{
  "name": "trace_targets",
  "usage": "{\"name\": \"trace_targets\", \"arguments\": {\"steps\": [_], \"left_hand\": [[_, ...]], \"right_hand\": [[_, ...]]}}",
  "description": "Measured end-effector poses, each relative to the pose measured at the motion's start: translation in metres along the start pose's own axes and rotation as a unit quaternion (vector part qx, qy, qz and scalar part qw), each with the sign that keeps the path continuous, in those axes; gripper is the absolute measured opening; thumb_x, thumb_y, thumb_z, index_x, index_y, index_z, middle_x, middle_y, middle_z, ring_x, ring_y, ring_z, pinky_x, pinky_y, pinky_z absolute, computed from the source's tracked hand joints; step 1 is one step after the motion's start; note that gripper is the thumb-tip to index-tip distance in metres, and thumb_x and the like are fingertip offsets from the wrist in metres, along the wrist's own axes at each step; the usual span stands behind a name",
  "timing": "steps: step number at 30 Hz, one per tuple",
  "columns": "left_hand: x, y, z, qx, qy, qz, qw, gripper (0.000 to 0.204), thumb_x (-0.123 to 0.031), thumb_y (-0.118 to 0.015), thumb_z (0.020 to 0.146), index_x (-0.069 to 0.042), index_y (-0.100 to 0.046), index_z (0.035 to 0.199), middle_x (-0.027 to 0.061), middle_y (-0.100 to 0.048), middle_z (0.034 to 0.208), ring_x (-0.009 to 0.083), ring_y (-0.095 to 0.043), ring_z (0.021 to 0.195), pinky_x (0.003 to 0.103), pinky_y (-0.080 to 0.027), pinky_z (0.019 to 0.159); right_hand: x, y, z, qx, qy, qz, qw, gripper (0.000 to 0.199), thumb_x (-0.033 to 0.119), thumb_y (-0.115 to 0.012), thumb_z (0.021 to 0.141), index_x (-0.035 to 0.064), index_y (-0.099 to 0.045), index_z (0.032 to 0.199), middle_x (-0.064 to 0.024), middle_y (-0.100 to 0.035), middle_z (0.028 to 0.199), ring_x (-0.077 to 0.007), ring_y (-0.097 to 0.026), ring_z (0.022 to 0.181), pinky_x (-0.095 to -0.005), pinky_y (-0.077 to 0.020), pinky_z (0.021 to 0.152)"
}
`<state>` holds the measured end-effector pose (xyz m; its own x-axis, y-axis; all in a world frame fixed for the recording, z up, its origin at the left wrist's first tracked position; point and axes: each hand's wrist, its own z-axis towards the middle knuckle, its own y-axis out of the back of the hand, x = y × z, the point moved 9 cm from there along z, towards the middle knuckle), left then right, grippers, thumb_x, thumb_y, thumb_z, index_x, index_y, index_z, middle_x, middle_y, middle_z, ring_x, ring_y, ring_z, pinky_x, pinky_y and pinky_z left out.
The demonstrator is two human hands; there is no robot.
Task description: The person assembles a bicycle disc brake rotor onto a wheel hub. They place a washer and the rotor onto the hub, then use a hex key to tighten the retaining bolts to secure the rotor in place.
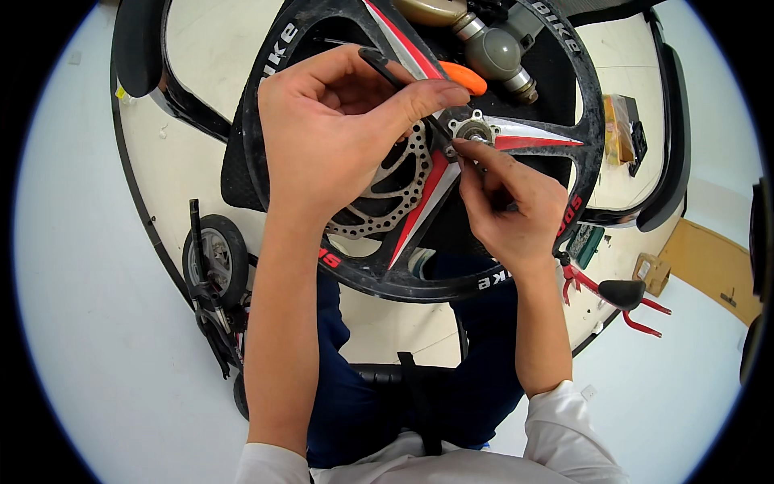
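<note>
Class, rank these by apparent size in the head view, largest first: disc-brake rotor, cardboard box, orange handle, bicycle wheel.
1. Bicycle wheel
2. Disc-brake rotor, partly hidden
3. Orange handle and cardboard box: too alike to rank

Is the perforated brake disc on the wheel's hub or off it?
Off: the brake disc shows to the left of the hub, apart from its centre, and the hub's lugged face is uncovered.

Fisheye view from head height; faces down; near wheel (426,198).
</note>
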<state>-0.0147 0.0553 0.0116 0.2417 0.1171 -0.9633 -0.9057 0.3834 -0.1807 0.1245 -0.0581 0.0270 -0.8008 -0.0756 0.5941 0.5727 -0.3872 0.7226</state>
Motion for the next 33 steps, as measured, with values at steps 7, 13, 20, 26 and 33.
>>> {"name": "trace_targets", "arguments": {"steps": [7,13,20,26,33], "left_hand": [[0.002,-0.015,-0.007,0.061,0.052,0.005,0.997,0.011,0.003,-0.079,0.082,0.005,-0.069,0.087,0.0126,-0.073,0.078,0.0101,-0.067,0.064,0.02,-0.054,0.057],[0.006,-0.03,-0.013,0.111,0.055,0.056,0.991,0.014,0.004,-0.083,0.073,0.004,-0.07,0.079,0.0077,-0.071,0.073,0.01,-0.068,0.067,0.021,-0.053,0.06],[-0.004,-0.034,-0.015,0.135,-0.001,0.16,0.978,0.015,0.002,-0.085,0.068,0.001,-0.072,0.075,0.0063,-0.071,0.073,0.0103,-0.066,0.067,0.022,-0.05,0.063],[-0.01,-0.039,-0.016,0.143,-0.059,0.159,0.975,0.019,0.002,-0.087,0.066,0.001,-0.072,0.078,0.0079,-0.072,0.075,0.0124,-0.067,0.07,0.024,-0.051,0.065],[-0.008,-0.04,-0.016,0.151,-0.066,0.149,0.975,0.021,0.003,-0.088,0.066,0.002,-0.072,0.079,0.0079,-0.071,0.076,0.0129,-0.067,0.071,0.023,-0.052,0.063]], "right_hand": [[-0.076,0.036,-0.024,0.084,-0.197,0.026,0.976,0.014,0.002,-0.075,0.078,0.0034,-0.075,0.092,-0.0007,-0.051,0.053,-0.0046,-0.046,0.047,-0.0216,-0.0353,0.048],[-0.1,0.012,-0.027,0.173,-0.23,-0.007,0.958,0.017,0.008,-0.08,0.077,-0.001,-0.072,0.089,-0.0094,-0.061,0.06,-0.015,-0.056,0.051,-0.0277,-0.0445,0.051],[-0.046,0.036,-0.017,0.043,-0.108,0.105,0.988,0.017,0.004,-0.08,0.076,0.003,-0.075,0.092,-0.0024,-0.066,0.07,-0.0083,-0.058,0.054,-0.0215,-0.0434,0.051],[-0.022,0.011,-0.014,0.034,-0.041,0.098,0.994,0.016,-0.001,-0.077,0.078,0.0014,-0.073,0.094,-0.0069,-0.066,0.076,-0.0137,-0.061,0.056,-0.0248,-0.0485,0.051],[-0.02,0.01,-0.009,0.018,-0.03,0.082,0.996,0.017,-0.001,-0.076,0.078,0.0015,-0.073,0.096,-0.0082,-0.069,0.081,-0.0162,-0.067,0.061,-0.0244,-0.0524,0.055]]}}
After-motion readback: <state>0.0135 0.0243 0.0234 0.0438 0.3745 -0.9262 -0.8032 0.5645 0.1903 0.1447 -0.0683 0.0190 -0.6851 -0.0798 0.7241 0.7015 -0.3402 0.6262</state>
